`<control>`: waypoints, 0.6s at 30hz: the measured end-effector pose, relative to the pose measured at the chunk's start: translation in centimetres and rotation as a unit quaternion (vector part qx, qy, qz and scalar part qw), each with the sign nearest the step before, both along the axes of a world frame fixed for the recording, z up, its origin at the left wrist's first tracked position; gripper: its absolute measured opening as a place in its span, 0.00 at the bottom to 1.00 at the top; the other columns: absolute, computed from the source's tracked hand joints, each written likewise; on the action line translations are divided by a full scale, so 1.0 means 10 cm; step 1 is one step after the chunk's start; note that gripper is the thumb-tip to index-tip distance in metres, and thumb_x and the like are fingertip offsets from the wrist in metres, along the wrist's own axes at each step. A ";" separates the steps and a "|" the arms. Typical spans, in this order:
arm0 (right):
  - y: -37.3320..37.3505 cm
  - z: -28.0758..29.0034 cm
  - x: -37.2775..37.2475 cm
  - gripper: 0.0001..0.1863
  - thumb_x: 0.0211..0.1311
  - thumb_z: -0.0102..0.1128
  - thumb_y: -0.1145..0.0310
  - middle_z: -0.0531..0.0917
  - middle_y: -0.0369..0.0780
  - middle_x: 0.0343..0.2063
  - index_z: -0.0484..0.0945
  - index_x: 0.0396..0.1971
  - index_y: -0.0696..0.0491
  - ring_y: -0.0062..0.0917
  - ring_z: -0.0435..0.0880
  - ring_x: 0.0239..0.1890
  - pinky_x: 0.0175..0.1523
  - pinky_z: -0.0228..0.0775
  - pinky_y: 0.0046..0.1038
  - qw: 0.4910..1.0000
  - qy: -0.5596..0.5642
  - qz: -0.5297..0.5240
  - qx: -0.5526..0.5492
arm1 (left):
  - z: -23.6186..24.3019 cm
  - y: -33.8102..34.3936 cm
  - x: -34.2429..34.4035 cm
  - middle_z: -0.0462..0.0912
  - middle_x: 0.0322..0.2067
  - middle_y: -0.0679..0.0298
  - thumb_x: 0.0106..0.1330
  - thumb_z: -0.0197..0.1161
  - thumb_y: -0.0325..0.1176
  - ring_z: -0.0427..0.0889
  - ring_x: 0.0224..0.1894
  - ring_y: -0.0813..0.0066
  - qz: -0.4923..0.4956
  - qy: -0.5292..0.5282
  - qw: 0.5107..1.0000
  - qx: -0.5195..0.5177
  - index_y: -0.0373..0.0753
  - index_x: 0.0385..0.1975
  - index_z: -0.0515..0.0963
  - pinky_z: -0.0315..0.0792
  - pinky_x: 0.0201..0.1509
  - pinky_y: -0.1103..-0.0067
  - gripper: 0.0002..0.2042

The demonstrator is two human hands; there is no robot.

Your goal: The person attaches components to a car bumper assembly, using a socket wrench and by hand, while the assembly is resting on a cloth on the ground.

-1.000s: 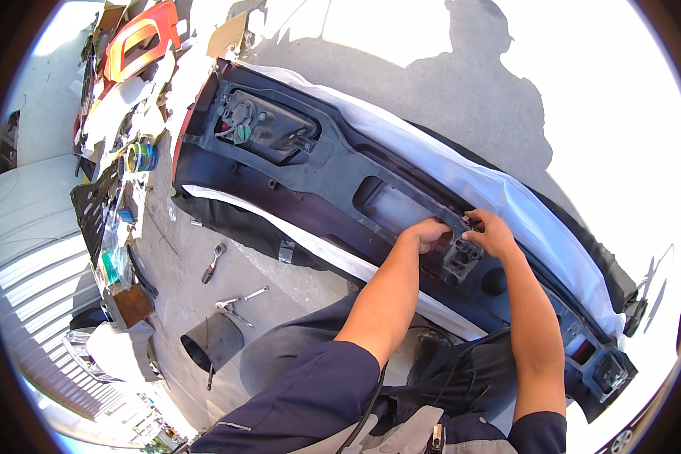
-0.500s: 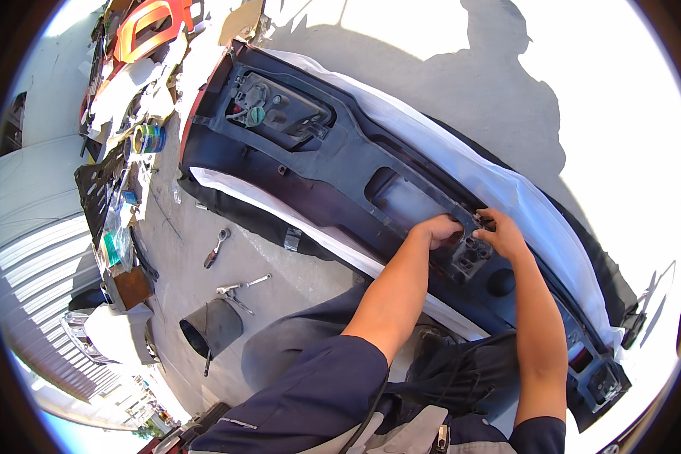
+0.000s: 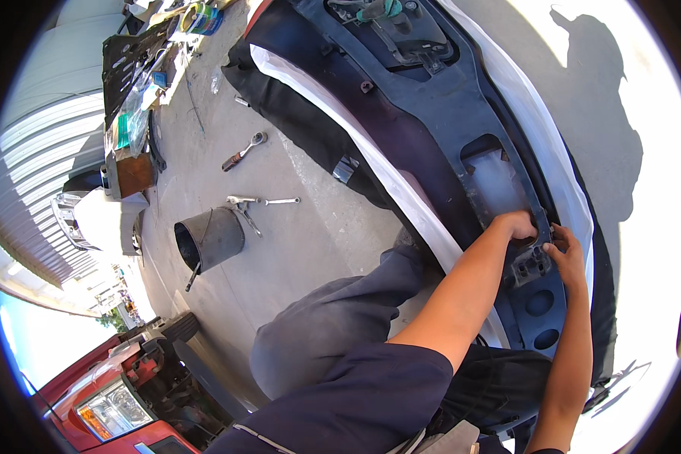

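A long dark vehicle bumper [image 3: 416,98] lies inner side up on white sheeting [image 3: 541,144] over black cloth [image 3: 280,121], with a bracketed lamp housing [image 3: 408,41] at its upper end. My left hand [image 3: 516,225] has its fingers curled into the lower corner of a rectangular opening; the fingertips are hidden. My right hand [image 3: 567,256] is just right of it, thumb and fingers closed at the rim beside a small bracket [image 3: 530,265]; whatever is between them is too small to make out.
Left on the concrete lie a ratchet [image 3: 242,151], wrench-like tools [image 3: 246,210] and a dark cylindrical container [image 3: 212,238]. Piled parts and clutter [image 3: 129,91] line the upper left. A red vehicle with exposed headlamp [image 3: 113,405] stands at lower left. A shadow falls at the right.
The view has swung left, bringing the red vehicle in and shifting the bumper up and right. Both hands stay at the same spot on the bumper.
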State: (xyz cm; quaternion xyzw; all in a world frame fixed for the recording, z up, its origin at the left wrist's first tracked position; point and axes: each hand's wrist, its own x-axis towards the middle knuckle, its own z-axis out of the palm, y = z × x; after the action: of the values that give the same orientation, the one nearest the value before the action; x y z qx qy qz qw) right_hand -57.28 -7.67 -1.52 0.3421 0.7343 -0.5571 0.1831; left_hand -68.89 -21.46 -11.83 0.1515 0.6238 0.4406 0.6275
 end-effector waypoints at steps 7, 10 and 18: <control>0.02 0.01 0.01 0.31 0.54 0.68 0.75 0.80 0.47 0.50 0.72 0.60 0.58 0.33 0.82 0.49 0.56 0.72 0.33 1.000 -0.005 0.012 0.006 | -0.08 0.04 0.02 0.82 0.29 0.62 0.59 0.63 0.28 0.79 0.30 0.69 0.020 -0.217 0.975 -0.040 0.35 0.40 0.81 0.72 0.33 0.72 0.10; 0.04 -0.01 0.06 0.31 0.54 0.68 0.75 0.80 0.47 0.50 0.71 0.60 0.59 0.33 0.82 0.49 0.56 0.72 0.33 1.000 0.006 0.004 0.004 | -0.06 0.09 0.05 0.79 0.26 0.64 0.59 0.62 0.27 0.76 0.26 0.72 0.019 -0.177 0.984 -0.026 0.36 0.35 0.80 0.70 0.28 0.74 0.06; -0.07 0.00 0.01 0.31 0.54 0.69 0.76 0.81 0.47 0.50 0.71 0.60 0.58 0.34 0.83 0.49 0.55 0.74 0.32 1.000 0.026 -0.013 0.012 | 0.02 -0.07 -0.09 0.81 0.23 0.63 0.59 0.63 0.24 0.81 0.26 0.69 0.054 -0.203 0.976 -0.047 0.38 0.32 0.80 0.75 0.29 0.75 0.04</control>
State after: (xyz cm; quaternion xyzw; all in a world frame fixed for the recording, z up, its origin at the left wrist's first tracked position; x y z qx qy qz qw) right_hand -57.13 -8.42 -1.54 0.3390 0.7410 -0.5591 0.1530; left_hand -69.82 -22.13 -11.62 -0.0052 0.5104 0.4658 0.7228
